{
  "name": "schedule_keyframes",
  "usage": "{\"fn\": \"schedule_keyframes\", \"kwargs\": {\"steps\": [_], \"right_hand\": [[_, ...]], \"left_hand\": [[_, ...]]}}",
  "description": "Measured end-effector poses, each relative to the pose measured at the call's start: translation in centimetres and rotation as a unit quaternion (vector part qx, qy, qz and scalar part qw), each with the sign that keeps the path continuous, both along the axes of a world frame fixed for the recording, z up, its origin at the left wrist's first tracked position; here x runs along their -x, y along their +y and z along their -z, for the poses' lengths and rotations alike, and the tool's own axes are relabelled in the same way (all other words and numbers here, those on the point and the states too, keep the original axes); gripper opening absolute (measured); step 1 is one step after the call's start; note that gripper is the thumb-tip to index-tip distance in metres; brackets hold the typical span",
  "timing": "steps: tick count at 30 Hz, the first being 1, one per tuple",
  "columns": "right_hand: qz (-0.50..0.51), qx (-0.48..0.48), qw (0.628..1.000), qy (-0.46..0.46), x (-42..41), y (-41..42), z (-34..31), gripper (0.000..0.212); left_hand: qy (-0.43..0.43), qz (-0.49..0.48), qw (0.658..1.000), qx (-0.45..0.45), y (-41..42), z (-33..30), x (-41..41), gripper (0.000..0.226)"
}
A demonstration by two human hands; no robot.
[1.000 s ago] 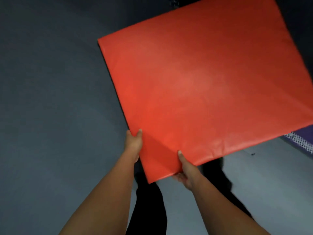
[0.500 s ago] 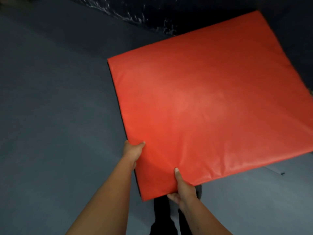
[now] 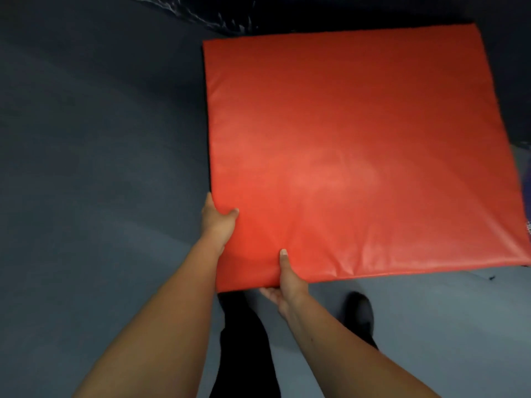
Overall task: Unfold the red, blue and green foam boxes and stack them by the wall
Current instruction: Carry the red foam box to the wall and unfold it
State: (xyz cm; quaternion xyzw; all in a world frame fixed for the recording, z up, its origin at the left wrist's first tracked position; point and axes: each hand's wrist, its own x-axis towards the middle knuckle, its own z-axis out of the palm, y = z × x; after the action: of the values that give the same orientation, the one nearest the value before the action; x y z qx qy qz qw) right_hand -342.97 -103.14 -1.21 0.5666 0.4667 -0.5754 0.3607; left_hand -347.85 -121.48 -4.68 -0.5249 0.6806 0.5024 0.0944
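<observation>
Stretching away on all sides beneath both hands: one dull grey-blue floor (image 3: 94,173), matte and faintly mottled, darkening toward the far end, paling nearer the body. Rising beyond the far edge of the load, well ahead of both hands: one black band of wall (image 3: 344,10), speckled with white flecks at its left part. Filling most of the view ahead of and to the right of the hands: one red foam box (image 3: 353,156), folded flat into a thick square slab, skinned in smooth, slightly glossy vinyl, corners rounded, edges softly puffed, fine creases fanning out from the near corner where the grip is pressing in; being held above the floor, far edge reaching toward the wall. Hanging below the hands: two legs in black trousers (image 3: 247,346), plain dark cloth, and one black shoe (image 3: 360,314), rounded at the toe, just right of the right forearm. Grasping the slab's left edge close to the near corner: one left hand (image 3: 217,222), thumb lying flat on the red top face, remaining fingers wrapped out of sight under the edge. Clamping the near edge just right of that same corner: one right hand (image 3: 287,285), thumb pressing straight up onto the top face, fingers curling beneath the underside. Peeking past the slab's right edge, far right of the right hand: one small purple patch (image 3: 527,179), too blurred for telling shape or material.
</observation>
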Motion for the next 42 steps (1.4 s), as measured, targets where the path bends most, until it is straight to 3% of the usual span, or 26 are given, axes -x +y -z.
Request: {"fn": "schedule_keyframes", "kwargs": {"steps": [2,5,8,11,13,16,20,23,30,34,42], "right_hand": [[0.024,0.018,1.000,0.001,1.4,-5.0,0.4,0.050],[0.083,0.086,0.993,0.015,4.4,-12.2,0.9,0.053],[0.123,0.195,0.973,0.030,8.2,-18.4,0.5,0.061],[0.069,0.247,0.966,0.037,11.8,-22.6,-0.7,0.078],[0.026,0.239,0.970,0.025,13.0,-23.3,-2.1,0.083],[0.020,0.190,0.982,0.009,12.9,-21.8,-3.4,0.070],[0.097,0.044,0.994,0.022,11.4,-15.3,-2.1,0.064],[0.172,-0.059,0.983,0.039,10.4,-8.0,0.2,0.062],[0.189,-0.128,0.964,0.135,11.3,0.1,2.8,0.043],[0.105,-0.159,0.967,0.167,12.3,3.0,2.1,0.035],[-0.009,-0.089,0.986,0.143,13.5,5.6,1.3,0.033]], "left_hand": [[-0.025,0.033,0.999,0.016,-3.4,0.0,0.2,0.095],[-0.081,0.083,0.990,0.076,-7.1,-2.1,0.8,0.092],[-0.133,0.069,0.983,0.107,-10.2,-2.5,1.5,0.092],[-0.088,-0.028,0.995,0.035,-12.8,-3.2,3.3,0.091],[-0.041,-0.099,0.991,-0.078,-13.1,-3.9,4.3,0.074],[-0.019,-0.121,0.972,-0.200,-12.6,-4.2,5.2,0.049],[-0.034,-0.122,0.950,-0.286,-10.2,-4.1,5.8,0.058],[-0.060,-0.126,0.935,-0.327,-7.8,-3.4,6.1,0.063],[-0.087,-0.091,0.957,-0.261,-5.4,-0.9,7.9,0.047],[-0.086,-0.084,0.961,-0.250,-4.5,-1.2,9.3,0.042],[-0.075,-0.058,0.968,-0.232,-3.7,-0.9,9.9,0.039]]}}
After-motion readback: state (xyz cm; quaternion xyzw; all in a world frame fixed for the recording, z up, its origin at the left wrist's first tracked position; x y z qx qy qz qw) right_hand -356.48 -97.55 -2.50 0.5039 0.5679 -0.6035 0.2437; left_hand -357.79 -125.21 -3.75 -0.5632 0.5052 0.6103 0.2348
